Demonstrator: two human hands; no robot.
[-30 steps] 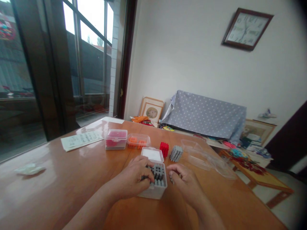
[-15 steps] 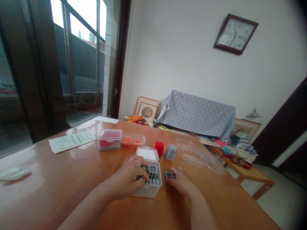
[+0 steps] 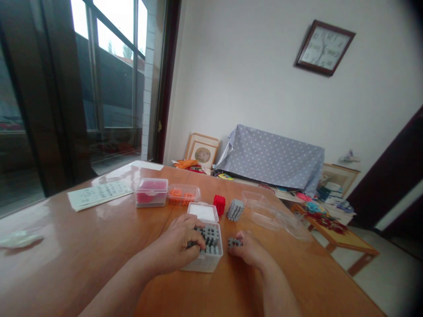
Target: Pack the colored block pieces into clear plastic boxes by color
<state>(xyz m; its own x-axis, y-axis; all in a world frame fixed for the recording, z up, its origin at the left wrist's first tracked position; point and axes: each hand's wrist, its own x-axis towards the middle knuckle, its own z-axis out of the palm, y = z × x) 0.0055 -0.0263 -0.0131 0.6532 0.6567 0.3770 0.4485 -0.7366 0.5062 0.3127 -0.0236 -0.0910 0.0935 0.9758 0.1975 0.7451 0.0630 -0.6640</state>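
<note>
A clear plastic box (image 3: 206,263) with its lid (image 3: 202,212) hinged back stands in front of me, filled with grey interlocking plastic pieces (image 3: 211,237). My left hand (image 3: 185,237) reaches over the box's left side, thumb and fingers closed around grey pieces inside; the fingertips are partly hidden. Just right of the box, low over the table, my right hand (image 3: 247,248) pinches a small grey interlocking piece (image 3: 234,242). Behind it stand a grey block (image 3: 235,210) of joined pieces and a smaller red block (image 3: 219,204).
Beyond the box are a lidded box with pink contents (image 3: 152,192) and a clear tub of orange pieces (image 3: 184,194). Clear empty containers (image 3: 269,217) lie to the right. Printed sheets (image 3: 99,193) and a whitish packet (image 3: 20,239) are at left on the wooden table (image 3: 109,246).
The grey piece in my right hand has shifted slightly to the right and turned a little. My left hand stays in the box.
</note>
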